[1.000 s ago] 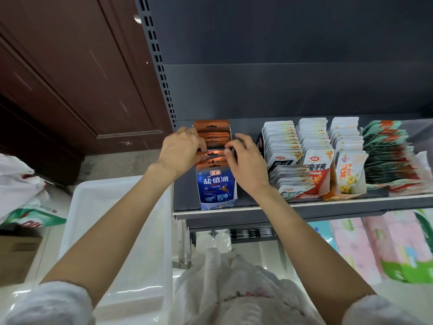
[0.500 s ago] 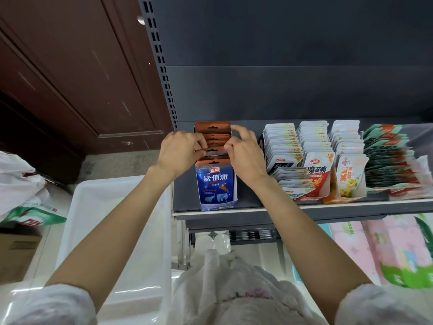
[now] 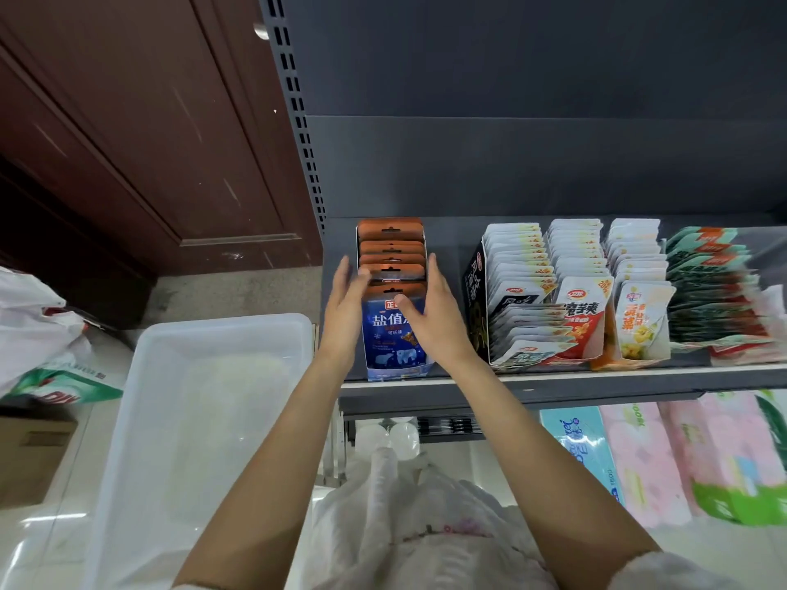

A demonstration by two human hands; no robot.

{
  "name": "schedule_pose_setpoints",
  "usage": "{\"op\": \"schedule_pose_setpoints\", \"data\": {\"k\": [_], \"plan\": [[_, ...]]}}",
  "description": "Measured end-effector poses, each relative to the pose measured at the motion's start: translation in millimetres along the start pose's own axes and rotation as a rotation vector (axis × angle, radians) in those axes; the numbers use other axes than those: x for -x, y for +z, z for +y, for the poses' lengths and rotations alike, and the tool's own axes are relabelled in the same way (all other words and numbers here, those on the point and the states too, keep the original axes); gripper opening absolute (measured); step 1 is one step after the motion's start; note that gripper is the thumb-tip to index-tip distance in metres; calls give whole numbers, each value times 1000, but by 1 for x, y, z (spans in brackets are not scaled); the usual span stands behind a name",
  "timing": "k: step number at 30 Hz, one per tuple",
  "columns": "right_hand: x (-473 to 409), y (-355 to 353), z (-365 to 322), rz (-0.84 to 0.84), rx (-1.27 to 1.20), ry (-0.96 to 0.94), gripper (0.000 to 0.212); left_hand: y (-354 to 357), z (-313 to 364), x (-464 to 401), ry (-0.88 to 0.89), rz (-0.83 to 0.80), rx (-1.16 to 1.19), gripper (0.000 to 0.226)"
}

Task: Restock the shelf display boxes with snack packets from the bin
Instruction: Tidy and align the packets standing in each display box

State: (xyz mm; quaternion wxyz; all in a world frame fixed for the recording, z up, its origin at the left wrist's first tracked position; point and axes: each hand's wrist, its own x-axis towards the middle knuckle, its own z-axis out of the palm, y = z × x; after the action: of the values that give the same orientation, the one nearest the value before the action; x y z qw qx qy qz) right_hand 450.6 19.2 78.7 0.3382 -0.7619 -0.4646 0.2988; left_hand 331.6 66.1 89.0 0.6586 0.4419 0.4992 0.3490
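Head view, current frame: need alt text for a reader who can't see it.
Both hands, left hand and right hand, flank a blue-and-orange display box of snack packets on a dark grey metal shelf, fingers straight along its sides. A translucent white plastic bin sits lower left; rows of white snack pouches fill the shelf to the right.

The person's two forearms are bare from the wrists almost to the elbows. The left hand (image 3: 347, 308) and the right hand (image 3: 434, 317) wear no gloves, rings, watch or bracelet that can be seen, and the fingers (image 3: 432, 270) have short, unpainted-looking nails. At the bottom edge of the view each arm comes out of a white, fluffy-textured sleeve (image 3: 664, 572), pushed up toward the elbow. Between the arms hangs the front of a white garment (image 3: 426, 525), crumpled into soft folds, with a small, blurred pinkish marking on it.
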Motion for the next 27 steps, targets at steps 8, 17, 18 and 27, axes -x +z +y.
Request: {"op": "schedule_pose_setpoints", "data": {"k": [8, 17, 18, 27], "plan": [[-11, -1, -1, 165, 334, -28, 59, -1, -26, -8, 313, 63, -702, 86], [-3, -16, -2, 126, 330, -90, 75, 0, -29, -8, 337, 29, -657, 87], [-8, -15, -6, 137, 350, -91, 76, 0, -26, -6, 329, 23, -642, 84], [-15, -22, -9, 75, 426, -224, 81, -1, -14, -8, 485, 77, -720, 71]]}}
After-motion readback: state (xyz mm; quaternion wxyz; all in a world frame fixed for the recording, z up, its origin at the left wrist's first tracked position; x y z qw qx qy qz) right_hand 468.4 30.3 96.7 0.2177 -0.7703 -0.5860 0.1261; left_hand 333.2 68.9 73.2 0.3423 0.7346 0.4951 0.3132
